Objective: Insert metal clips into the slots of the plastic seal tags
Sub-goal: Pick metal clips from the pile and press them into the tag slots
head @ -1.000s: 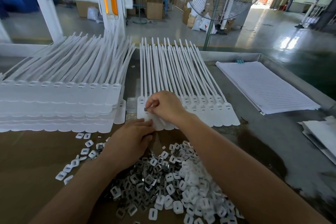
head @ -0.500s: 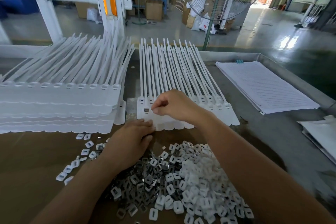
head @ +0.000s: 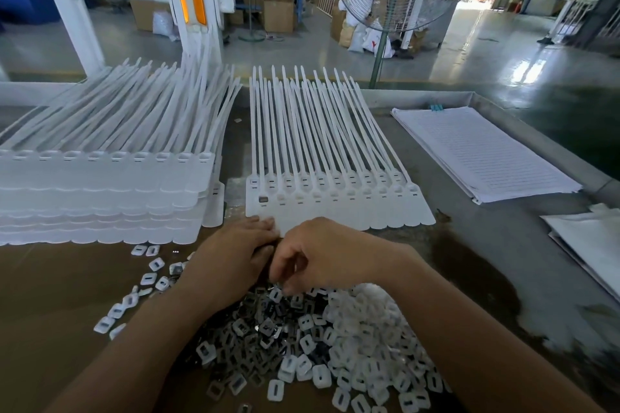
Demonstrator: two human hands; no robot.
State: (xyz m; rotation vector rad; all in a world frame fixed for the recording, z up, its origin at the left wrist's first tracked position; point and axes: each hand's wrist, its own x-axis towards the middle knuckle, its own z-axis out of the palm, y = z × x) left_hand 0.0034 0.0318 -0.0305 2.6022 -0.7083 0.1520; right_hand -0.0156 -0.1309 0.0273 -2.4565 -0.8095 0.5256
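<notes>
1. White plastic seal tags (head: 335, 208), smooth and flat, are lying joined in a row at 12 o'clock of the hands. Their long axes are running 6 to 12, with the thin tails pointing to 12.
2. Metal clips (head: 255, 339), glinting slotted squares, are lying heaped at 6 o'clock; one seated clip (head: 263, 199) is sitting in the leftmost tag.
3. Left hand (head: 235, 255) is resting straightened fingers on the row's near edge.
4. Right hand (head: 322, 255) is curling its fingertips onto the heap; whether it is gripping a clip cannot be told.
</notes>
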